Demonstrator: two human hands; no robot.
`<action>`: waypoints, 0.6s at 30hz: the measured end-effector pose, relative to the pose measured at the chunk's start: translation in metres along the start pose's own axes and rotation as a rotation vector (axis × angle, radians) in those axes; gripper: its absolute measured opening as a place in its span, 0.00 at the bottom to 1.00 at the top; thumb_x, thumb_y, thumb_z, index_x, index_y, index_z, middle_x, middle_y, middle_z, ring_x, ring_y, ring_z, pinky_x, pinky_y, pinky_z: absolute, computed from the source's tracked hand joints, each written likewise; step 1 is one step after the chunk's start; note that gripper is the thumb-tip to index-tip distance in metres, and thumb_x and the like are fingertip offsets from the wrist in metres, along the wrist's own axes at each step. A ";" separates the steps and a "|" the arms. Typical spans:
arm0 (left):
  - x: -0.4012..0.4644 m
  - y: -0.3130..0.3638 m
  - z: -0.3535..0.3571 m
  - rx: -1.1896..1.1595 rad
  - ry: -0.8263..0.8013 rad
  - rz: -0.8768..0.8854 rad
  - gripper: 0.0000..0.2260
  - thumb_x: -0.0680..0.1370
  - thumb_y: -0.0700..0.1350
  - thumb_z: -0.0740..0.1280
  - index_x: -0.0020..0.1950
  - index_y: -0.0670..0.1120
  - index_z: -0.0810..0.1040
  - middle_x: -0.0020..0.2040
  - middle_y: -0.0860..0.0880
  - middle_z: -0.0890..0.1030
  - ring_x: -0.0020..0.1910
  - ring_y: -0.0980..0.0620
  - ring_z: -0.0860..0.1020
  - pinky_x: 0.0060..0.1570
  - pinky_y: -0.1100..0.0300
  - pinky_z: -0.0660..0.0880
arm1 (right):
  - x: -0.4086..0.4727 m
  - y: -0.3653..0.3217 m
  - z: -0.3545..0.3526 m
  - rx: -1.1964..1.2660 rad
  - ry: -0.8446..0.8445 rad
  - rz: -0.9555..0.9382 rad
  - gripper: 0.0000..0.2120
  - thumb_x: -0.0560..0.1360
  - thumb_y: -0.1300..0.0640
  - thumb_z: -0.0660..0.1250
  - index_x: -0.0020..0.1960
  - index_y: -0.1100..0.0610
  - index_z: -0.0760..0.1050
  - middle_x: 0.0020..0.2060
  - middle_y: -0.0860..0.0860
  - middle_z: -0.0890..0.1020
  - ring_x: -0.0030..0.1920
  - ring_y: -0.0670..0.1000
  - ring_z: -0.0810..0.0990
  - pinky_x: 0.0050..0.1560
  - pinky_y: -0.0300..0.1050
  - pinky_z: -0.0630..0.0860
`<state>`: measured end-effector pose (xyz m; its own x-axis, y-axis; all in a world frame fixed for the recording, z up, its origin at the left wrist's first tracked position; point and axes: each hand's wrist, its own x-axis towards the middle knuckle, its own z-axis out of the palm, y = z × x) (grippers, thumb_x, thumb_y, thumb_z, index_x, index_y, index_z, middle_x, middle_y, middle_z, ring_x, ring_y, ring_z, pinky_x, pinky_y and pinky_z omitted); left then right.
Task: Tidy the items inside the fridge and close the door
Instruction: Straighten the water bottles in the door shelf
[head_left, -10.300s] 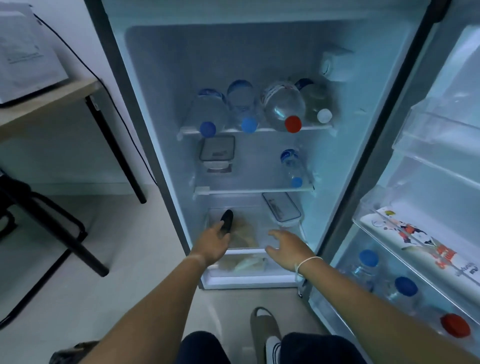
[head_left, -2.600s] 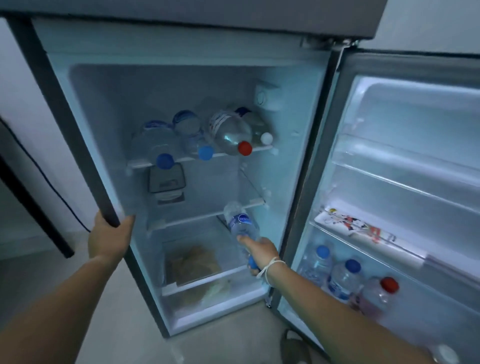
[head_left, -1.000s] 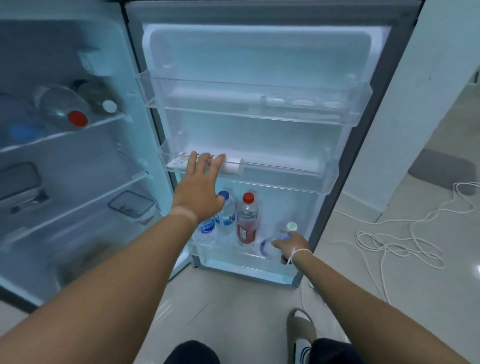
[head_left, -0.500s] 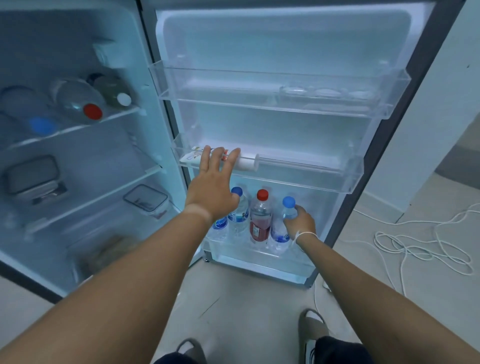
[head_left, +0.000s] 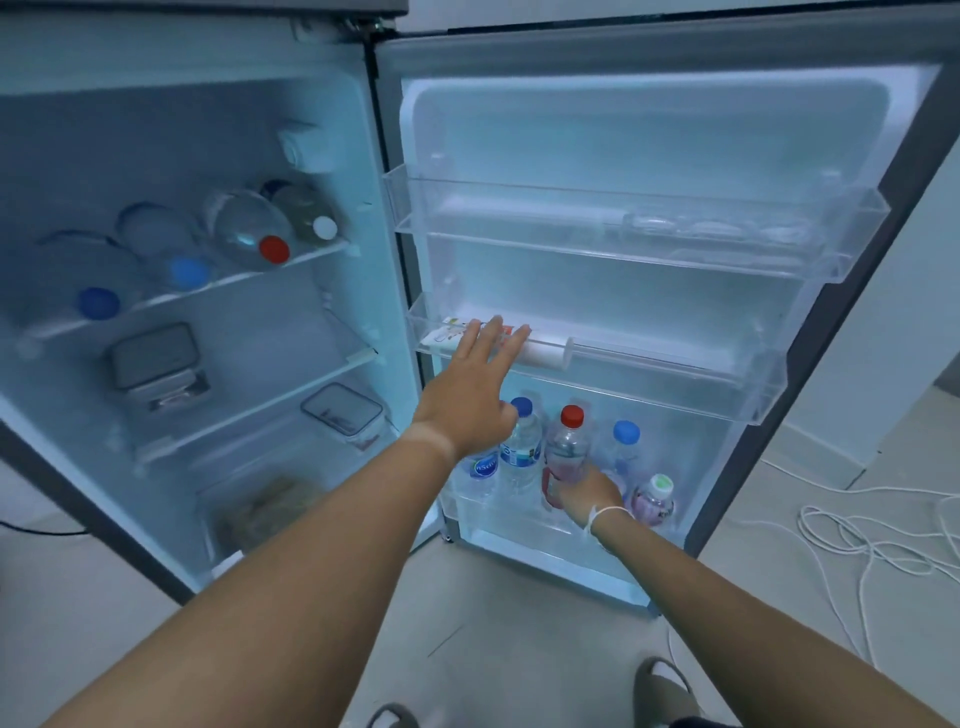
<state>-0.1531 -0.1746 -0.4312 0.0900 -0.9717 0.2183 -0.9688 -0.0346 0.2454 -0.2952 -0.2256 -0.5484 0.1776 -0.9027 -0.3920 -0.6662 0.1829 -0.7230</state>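
The fridge stands open, its door (head_left: 883, 171) swung out to the right. My left hand (head_left: 475, 395) rests flat with fingers spread on the rim of the middle door shelf (head_left: 675, 384), over a white tube (head_left: 540, 353) lying in it. My right hand (head_left: 584, 491) is low in the bottom door bin, closed around the base of the red-capped bottle (head_left: 569, 441). Blue-capped bottles (head_left: 522, 447) stand on both sides of it, and a small pink bottle with a pale cap (head_left: 655, 499) stands at the right end.
Inside the fridge, several bottles (head_left: 249, 234) lie on the top shelf, a lidded container (head_left: 153, 358) hangs under it, and another container (head_left: 343, 410) sits lower down. A white cable (head_left: 857, 530) lies coiled on the floor to the right. My feet show at the bottom.
My right hand has left the blue-capped bottle and moved left onto the red-capped one. The small pink bottle now shows at the right end. My left hand stays on the shelf.
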 end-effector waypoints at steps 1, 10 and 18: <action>-0.004 -0.005 0.000 -0.009 0.009 0.010 0.36 0.73 0.41 0.59 0.77 0.56 0.47 0.80 0.54 0.46 0.79 0.52 0.44 0.63 0.50 0.74 | -0.001 -0.006 0.007 -0.017 -0.014 -0.016 0.08 0.74 0.57 0.61 0.49 0.61 0.71 0.46 0.59 0.79 0.44 0.57 0.76 0.42 0.44 0.72; -0.054 -0.100 0.008 -0.077 -0.065 -0.257 0.32 0.76 0.43 0.60 0.78 0.52 0.50 0.80 0.51 0.50 0.78 0.50 0.54 0.72 0.52 0.62 | -0.004 -0.051 0.073 -0.059 -0.199 -0.120 0.26 0.76 0.55 0.61 0.73 0.58 0.62 0.53 0.56 0.75 0.53 0.55 0.75 0.50 0.39 0.66; -0.073 -0.198 0.055 -0.191 -0.158 -0.585 0.30 0.77 0.45 0.60 0.77 0.48 0.53 0.79 0.46 0.54 0.77 0.47 0.57 0.75 0.57 0.55 | 0.028 -0.084 0.153 -0.060 -0.311 -0.184 0.27 0.75 0.55 0.63 0.73 0.57 0.62 0.69 0.57 0.73 0.68 0.56 0.72 0.67 0.44 0.67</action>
<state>0.0200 -0.1100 -0.5473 0.5423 -0.8282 -0.1416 -0.7102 -0.5419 0.4494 -0.1233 -0.2069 -0.5860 0.5044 -0.7548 -0.4194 -0.6424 -0.0035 -0.7663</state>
